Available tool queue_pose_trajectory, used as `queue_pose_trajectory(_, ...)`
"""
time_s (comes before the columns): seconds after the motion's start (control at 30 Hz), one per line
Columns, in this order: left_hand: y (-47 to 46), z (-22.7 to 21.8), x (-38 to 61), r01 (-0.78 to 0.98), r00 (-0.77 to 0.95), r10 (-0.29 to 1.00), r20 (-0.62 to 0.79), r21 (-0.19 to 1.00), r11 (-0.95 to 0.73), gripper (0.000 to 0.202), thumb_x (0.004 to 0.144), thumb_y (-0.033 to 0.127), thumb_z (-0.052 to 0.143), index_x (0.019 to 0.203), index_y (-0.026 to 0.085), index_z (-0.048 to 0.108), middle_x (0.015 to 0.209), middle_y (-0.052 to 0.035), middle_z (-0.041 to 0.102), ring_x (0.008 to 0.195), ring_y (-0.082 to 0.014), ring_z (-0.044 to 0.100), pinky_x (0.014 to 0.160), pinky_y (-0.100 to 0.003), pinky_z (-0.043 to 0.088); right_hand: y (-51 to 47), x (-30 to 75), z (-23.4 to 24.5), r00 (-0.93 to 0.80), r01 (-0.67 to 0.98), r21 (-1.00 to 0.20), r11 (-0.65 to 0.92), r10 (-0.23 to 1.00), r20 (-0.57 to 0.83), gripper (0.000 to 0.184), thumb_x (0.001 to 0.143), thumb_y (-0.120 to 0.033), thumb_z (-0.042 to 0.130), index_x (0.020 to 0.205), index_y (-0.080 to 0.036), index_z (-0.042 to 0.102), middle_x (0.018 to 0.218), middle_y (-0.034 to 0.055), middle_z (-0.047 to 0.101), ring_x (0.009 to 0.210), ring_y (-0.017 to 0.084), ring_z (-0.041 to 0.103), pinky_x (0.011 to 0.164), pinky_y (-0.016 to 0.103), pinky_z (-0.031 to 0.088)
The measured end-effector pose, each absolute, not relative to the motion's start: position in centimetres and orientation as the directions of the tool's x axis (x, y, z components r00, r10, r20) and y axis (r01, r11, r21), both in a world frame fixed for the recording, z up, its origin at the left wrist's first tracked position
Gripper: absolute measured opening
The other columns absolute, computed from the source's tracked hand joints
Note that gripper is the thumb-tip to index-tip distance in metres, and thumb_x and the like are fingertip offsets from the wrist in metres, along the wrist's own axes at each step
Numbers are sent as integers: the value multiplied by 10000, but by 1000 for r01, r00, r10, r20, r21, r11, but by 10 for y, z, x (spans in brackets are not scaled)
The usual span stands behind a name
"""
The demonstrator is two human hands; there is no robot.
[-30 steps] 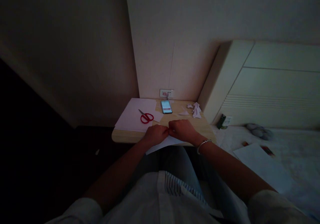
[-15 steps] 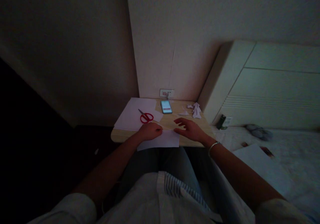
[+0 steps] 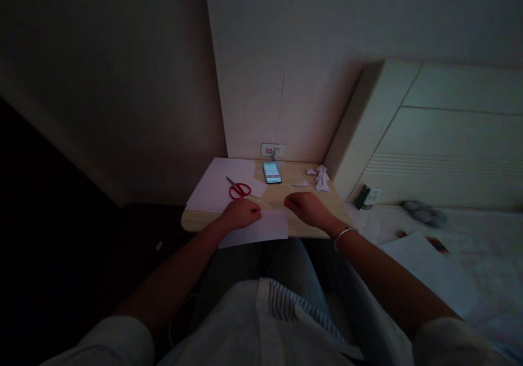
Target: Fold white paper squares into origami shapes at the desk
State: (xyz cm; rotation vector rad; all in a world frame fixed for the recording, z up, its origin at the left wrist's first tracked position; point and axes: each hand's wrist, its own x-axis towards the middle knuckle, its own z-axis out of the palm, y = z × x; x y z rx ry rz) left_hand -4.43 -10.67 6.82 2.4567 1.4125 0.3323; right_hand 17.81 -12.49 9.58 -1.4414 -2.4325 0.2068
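A white sheet of paper [image 3: 272, 229] lies at the table's front edge and hangs a little over it. My left hand [image 3: 242, 214] is closed at the sheet's upper left part, apparently gripping it; the fingertips are partly hidden. My right hand [image 3: 305, 207] is closed just beyond the sheet's upper right corner, fingers curled together. Whether anything is pinched in them I cannot make out. Past my left hand, scissors with red handles [image 3: 239, 190] rest on larger white paper [image 3: 208, 189].
A lit phone [image 3: 272, 173] lies at the table's back, below a wall socket [image 3: 272, 150]. A folded paper tree [image 3: 322, 180] and paper scraps [image 3: 301, 182] are at the back right. The bed [image 3: 396, 219] with its headboard [image 3: 449, 137] adjoins on the right.
The sheet has slid slightly left together with my left hand. My right hand's fingers, spread before, have curled closed, and the hand is off the sheet's corner.
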Motion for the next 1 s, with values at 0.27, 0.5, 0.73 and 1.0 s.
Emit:
queue_pose_trajectory(0.27, -111, 79, -40, 800, 514, 855, 73, 319, -508, 290, 759, 326, 449, 762, 231, 722, 761, -45, 697, 733, -206, 590, 594, -271, 335, -128, 169, 95, -488, 798, -305, 519, 854, 177, 296, 858, -389, 506, 1060, -220, 641, 953, 58, 712, 820, 192, 650, 671, 257, 424)
queue_pose_trajectory(0.5, -111, 84, -38, 762, 587, 808, 48, 304, -571, 286, 770, 298, 437, 704, 206, 700, 726, -26, 694, 685, -171, 584, 554, -250, 318, -128, 163, 94, -539, 819, -178, 545, 838, 85, 251, 892, -311, 460, 906, -201, 686, 821, 67, 721, 746, 184, 648, 626, 242, 379)
queue_pose_trajectory(0.73, -102, 81, -62, 776, 592, 806, 11, 260, -574, 284, 751, 273, 441, 783, 203, 714, 784, -30, 712, 696, -162, 602, 583, -240, 355, -125, 174, 94, -543, 806, -210, 553, 833, 112, 239, 887, -287, 468, 876, -195, 689, 790, 55, 719, 697, 163, 638, 613, 234, 378)
queue_pose_trajectory(1.0, -90, 68, -129, 890, 424, 906, 10, 180, -418, 273, 744, 322, 462, 691, 197, 700, 692, -50, 700, 634, -189, 608, 557, -256, 375, -121, 208, 99, -446, 818, -329, 472, 881, 156, 223, 863, -251, 492, 864, -186, 705, 772, 47, 724, 669, 162, 640, 619, 240, 409)
